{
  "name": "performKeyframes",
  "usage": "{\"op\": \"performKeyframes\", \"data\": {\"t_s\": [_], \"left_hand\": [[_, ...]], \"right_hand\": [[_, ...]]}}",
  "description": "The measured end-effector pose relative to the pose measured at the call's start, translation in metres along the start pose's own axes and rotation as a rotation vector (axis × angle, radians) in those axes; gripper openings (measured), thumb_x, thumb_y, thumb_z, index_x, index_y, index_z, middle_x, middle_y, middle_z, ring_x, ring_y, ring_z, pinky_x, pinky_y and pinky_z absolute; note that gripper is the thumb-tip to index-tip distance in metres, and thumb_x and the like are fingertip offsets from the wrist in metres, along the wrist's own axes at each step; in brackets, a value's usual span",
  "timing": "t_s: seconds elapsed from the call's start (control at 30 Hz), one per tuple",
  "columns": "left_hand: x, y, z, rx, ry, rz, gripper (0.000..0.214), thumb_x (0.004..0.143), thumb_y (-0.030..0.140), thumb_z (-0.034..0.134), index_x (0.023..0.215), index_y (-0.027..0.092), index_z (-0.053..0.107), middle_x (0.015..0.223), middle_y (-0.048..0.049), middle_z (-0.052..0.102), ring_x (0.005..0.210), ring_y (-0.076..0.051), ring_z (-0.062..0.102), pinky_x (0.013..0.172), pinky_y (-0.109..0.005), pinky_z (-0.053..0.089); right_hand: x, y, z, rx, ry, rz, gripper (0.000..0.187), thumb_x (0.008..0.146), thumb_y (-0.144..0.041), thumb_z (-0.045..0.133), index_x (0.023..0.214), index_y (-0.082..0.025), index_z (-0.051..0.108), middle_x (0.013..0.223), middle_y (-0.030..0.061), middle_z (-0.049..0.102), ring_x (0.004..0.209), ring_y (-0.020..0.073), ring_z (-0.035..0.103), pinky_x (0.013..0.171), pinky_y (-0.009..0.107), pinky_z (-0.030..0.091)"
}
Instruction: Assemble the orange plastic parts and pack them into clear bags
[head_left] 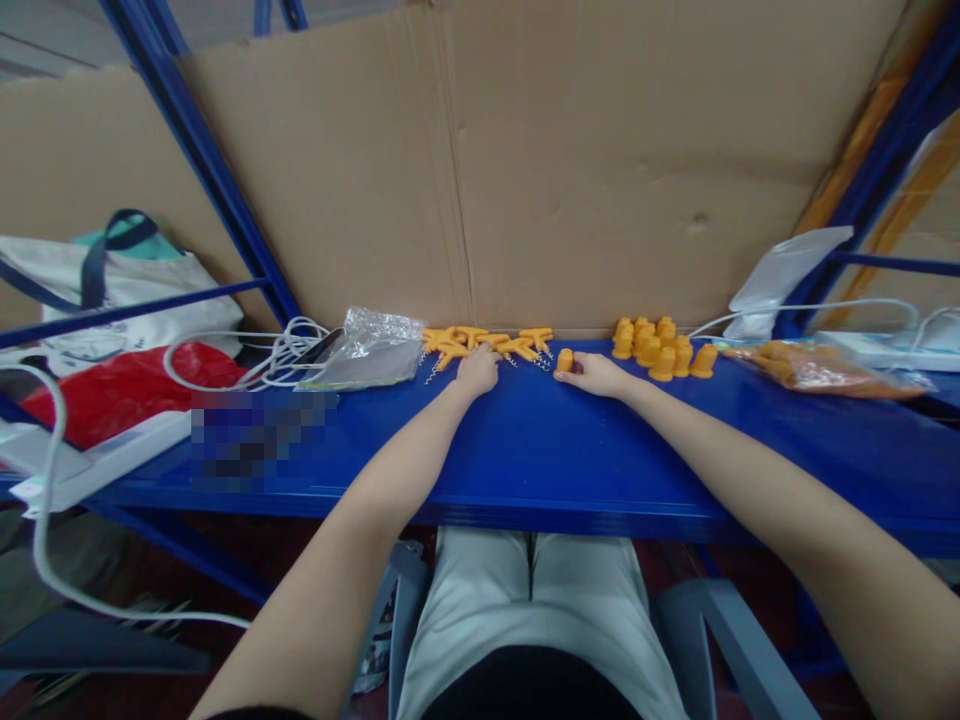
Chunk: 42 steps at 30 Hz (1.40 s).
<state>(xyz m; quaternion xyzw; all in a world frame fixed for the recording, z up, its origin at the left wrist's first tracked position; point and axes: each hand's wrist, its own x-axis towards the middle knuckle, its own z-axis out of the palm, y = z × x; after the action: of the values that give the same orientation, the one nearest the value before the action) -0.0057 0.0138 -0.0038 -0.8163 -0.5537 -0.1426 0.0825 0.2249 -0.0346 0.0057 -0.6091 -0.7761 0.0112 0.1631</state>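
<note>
Several orange-handled corkscrews (454,350) with bare metal spirals lie in a loose pile against the cardboard at the back of the table. My left hand (478,371) reaches into their front edge, its fingers curled onto an orange corkscrew handle; the fingertips are partly hidden. To its right, my right hand (598,375) grips an orange plastic cap (565,361) between thumb and fingers, just above or on the blue tabletop. More such orange caps (663,362) stand upright in a group beyond my right hand.
A clear plastic bag (375,350) and white cables (289,358) lie left of the corkscrews. On the right rests a bag of orange parts (817,368). A cardboard sheet (570,170) walls off the back of the blue table (525,450). A red bag (135,390) sits far left.
</note>
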Motion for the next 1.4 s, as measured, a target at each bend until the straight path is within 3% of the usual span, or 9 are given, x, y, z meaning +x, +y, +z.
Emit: {"op": "performKeyframes", "data": {"t_s": [0.13, 0.5, 0.73, 0.9, 1.1, 1.2, 1.3, 1.4], "left_hand": [[0.001, -0.006, -0.002, 0.066, 0.006, -0.116, 0.037, 0.088, 0.013, 0.043, 0.112, 0.02, 0.07, 0.118, -0.0112, 0.066, 0.114, -0.025, 0.061, 0.1, -0.036, 0.047], [0.004, -0.008, -0.002, 0.031, 0.043, -0.138, 0.038, 0.081, 0.004, 0.042, 0.106, 0.012, 0.069, 0.109, -0.0136, 0.066, 0.109, -0.023, 0.062, 0.096, -0.031, 0.048], [-0.002, 0.005, -0.017, -0.081, 0.218, -0.169, 0.033, 0.09, 0.014, 0.04, 0.109, 0.019, 0.066, 0.113, -0.0108, 0.064, 0.106, -0.023, 0.062, 0.093, -0.034, 0.049], [-0.008, 0.017, -0.031, -0.129, 0.278, -0.092, 0.029, 0.092, 0.015, 0.042, 0.109, 0.02, 0.065, 0.112, -0.0082, 0.063, 0.105, -0.021, 0.061, 0.09, -0.031, 0.049], [-0.008, 0.025, -0.023, -0.151, 0.147, 0.152, 0.028, 0.092, 0.021, 0.052, 0.116, 0.019, 0.066, 0.102, -0.0066, 0.07, 0.101, -0.021, 0.064, 0.089, -0.031, 0.049], [-0.006, 0.025, -0.016, -0.117, 0.062, 0.231, 0.023, 0.091, 0.026, 0.056, 0.108, 0.021, 0.071, 0.1, -0.0048, 0.072, 0.1, -0.022, 0.065, 0.09, -0.031, 0.05], [-0.005, 0.023, -0.014, -0.071, 0.012, 0.241, 0.02, 0.089, 0.028, 0.058, 0.099, 0.021, 0.073, 0.1, -0.0056, 0.072, 0.1, -0.023, 0.065, 0.09, -0.033, 0.05], [-0.004, 0.017, -0.015, -0.058, -0.005, 0.207, 0.022, 0.086, 0.029, 0.062, 0.103, 0.018, 0.073, 0.103, -0.0079, 0.07, 0.102, -0.024, 0.064, 0.091, -0.033, 0.05]], "right_hand": [[0.0, 0.0, 0.0, -0.008, 0.001, 0.002, 0.026, 0.09, -0.041, 0.056, 0.094, -0.016, 0.063, 0.088, 0.0096, 0.072, 0.076, 0.0216, 0.066, 0.063, 0.027, 0.043], [0.003, 0.003, 0.003, -0.007, 0.016, -0.001, 0.026, 0.089, -0.041, 0.057, 0.091, -0.017, 0.063, 0.085, 0.0093, 0.071, 0.075, 0.0216, 0.066, 0.063, 0.027, 0.043], [0.001, 0.001, 0.002, -0.002, 0.004, -0.004, 0.026, 0.089, -0.041, 0.056, 0.093, -0.016, 0.064, 0.087, 0.0099, 0.071, 0.076, 0.0224, 0.066, 0.063, 0.027, 0.043], [0.002, 0.003, 0.003, -0.013, 0.01, -0.006, 0.026, 0.089, -0.042, 0.056, 0.093, -0.017, 0.063, 0.086, 0.009, 0.071, 0.075, 0.0215, 0.066, 0.062, 0.027, 0.042], [0.002, 0.001, 0.001, -0.01, 0.004, -0.012, 0.026, 0.089, -0.041, 0.056, 0.092, -0.016, 0.064, 0.085, 0.0094, 0.071, 0.075, 0.0213, 0.066, 0.062, 0.026, 0.042], [0.0, 0.0, 0.0, -0.014, -0.002, -0.003, 0.025, 0.09, -0.04, 0.057, 0.093, -0.016, 0.064, 0.086, 0.0092, 0.071, 0.075, 0.0212, 0.066, 0.062, 0.026, 0.042], [0.0, -0.002, 0.0, -0.019, -0.008, 0.0, 0.026, 0.09, -0.04, 0.057, 0.093, -0.016, 0.063, 0.086, 0.0095, 0.071, 0.075, 0.0213, 0.066, 0.062, 0.026, 0.042], [0.001, -0.001, 0.0, -0.017, -0.004, -0.005, 0.025, 0.09, -0.04, 0.057, 0.093, -0.016, 0.063, 0.086, 0.0097, 0.071, 0.075, 0.0214, 0.066, 0.062, 0.026, 0.042]]}}
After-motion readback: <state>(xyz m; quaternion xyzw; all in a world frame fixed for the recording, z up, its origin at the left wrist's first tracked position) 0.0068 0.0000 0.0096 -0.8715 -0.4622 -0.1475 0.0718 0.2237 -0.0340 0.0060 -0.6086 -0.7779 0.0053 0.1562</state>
